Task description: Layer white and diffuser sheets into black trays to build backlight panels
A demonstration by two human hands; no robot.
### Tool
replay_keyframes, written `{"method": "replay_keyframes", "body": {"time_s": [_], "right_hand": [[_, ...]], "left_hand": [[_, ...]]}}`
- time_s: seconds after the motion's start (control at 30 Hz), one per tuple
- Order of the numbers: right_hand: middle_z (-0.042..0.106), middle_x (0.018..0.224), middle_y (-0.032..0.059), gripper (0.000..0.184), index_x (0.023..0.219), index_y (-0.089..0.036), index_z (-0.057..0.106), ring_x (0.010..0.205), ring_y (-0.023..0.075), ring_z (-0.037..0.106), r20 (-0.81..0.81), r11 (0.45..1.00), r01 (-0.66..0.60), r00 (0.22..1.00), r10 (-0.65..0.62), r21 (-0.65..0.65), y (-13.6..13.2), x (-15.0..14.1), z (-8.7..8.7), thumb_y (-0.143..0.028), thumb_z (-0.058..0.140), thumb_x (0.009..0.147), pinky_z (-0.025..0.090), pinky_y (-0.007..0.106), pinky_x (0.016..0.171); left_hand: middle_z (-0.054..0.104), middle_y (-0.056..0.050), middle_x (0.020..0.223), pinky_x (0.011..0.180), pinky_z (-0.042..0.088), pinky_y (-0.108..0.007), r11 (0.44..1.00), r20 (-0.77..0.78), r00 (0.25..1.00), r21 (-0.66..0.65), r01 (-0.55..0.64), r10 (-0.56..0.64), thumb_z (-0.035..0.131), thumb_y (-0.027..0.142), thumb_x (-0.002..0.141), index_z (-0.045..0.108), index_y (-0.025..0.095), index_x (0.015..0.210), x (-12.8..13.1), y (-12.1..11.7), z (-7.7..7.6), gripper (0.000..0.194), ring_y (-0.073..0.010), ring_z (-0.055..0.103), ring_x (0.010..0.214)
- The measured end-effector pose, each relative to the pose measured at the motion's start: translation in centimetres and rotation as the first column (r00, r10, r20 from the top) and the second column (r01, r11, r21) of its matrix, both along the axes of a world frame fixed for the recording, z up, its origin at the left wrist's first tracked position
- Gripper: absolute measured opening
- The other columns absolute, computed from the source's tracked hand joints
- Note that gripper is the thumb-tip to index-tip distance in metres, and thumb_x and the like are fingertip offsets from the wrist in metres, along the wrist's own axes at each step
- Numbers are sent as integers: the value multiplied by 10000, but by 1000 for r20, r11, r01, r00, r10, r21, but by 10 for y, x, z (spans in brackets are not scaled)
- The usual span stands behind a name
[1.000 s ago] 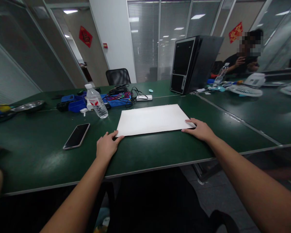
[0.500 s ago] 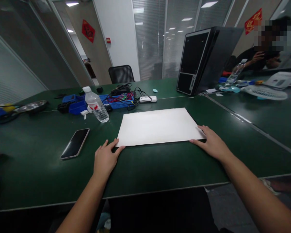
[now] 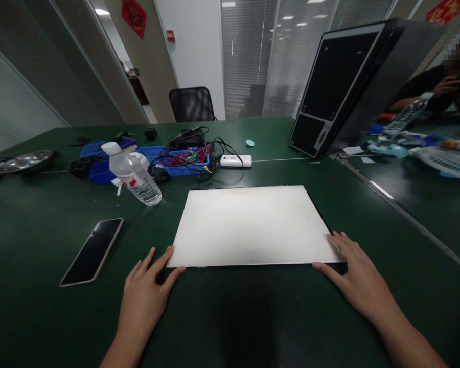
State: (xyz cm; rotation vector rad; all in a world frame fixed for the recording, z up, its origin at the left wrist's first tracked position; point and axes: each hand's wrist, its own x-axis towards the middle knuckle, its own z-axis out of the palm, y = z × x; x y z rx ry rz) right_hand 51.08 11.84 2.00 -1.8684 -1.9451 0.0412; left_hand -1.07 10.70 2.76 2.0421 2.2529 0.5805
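A flat white rectangular panel (image 3: 249,225) with a thin dark edge lies on the dark green table (image 3: 222,312) in front of me. My left hand (image 3: 145,286) is at its near left corner, index fingertip by the side edge and thumb by the front edge. At the near right corner is my right hand (image 3: 358,271), its fingertips against the side edge and its thumb along the front. Both hands have their fingers apart, touching the corners without closing round them. Left of the panel are a phone (image 3: 92,251) and a tilted-looking clear water bottle (image 3: 134,176).
Beyond the panel are a blue tray (image 3: 187,168) of tangled wires and a white device (image 3: 235,161). A black computer tower (image 3: 337,92) stands at the back right. Farther right are another bottle (image 3: 406,117), a white fan (image 3: 448,161) and a seated person (image 3: 429,87).
My view has tilted down and come nearer, so the panel and hands appear lower and larger. Both hands stay at the same two corners of the panel.
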Motion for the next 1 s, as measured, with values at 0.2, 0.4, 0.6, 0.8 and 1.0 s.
{"method": "replay_keyframes", "body": {"time_s": [0.2,0.4,0.6,0.8,1.0], "right_hand": [[509,1623,180,891,1521,-174,568,1534,395,431,-75,999,9,997,-11,-31,2,3,-3,-801,602,888,274,647,1297],[566,1588,94,849,1451,-292,664,1535,438,411,-358,988,98,924,-136,-121,-1,4,16,-769,750,755,269,707,1286],[705,1424,65,683,1337,-347,749,1380,440,593,-701,899,314,564,-435,-306,-6,-13,50,-636,838,724,487,622,1182],[584,1568,110,732,1501,-352,590,1474,389,494,-884,874,339,192,-425,-347,-20,-28,44,-506,790,814,524,525,1168],[635,1510,63,612,1464,-497,576,1419,358,555,-855,865,361,256,-451,-348,-54,-5,33,-541,721,872,584,538,1109]], "left_hand": [[711,-63,1451,1264,346,-629,1000,117,993,17,2,-4,603,673,912,737,305,1375,2,1,5,606,-367,489,1521],[733,-45,1416,1313,254,-618,992,364,925,-97,-82,113,771,511,806,790,363,1273,13,3,31,490,-379,449,1544],[791,-62,1306,1335,152,-628,956,582,763,-232,-177,283,786,421,797,825,314,1173,18,9,44,393,-358,398,1575],[785,-77,1324,1280,384,-476,811,821,177,-459,-363,543,826,172,804,817,224,1094,36,7,72,294,-273,642,1384],[800,-66,1270,1105,575,-380,749,851,-146,-516,-416,505,699,16,900,736,208,1225,61,-2,97,380,-186,765,1170]]}}
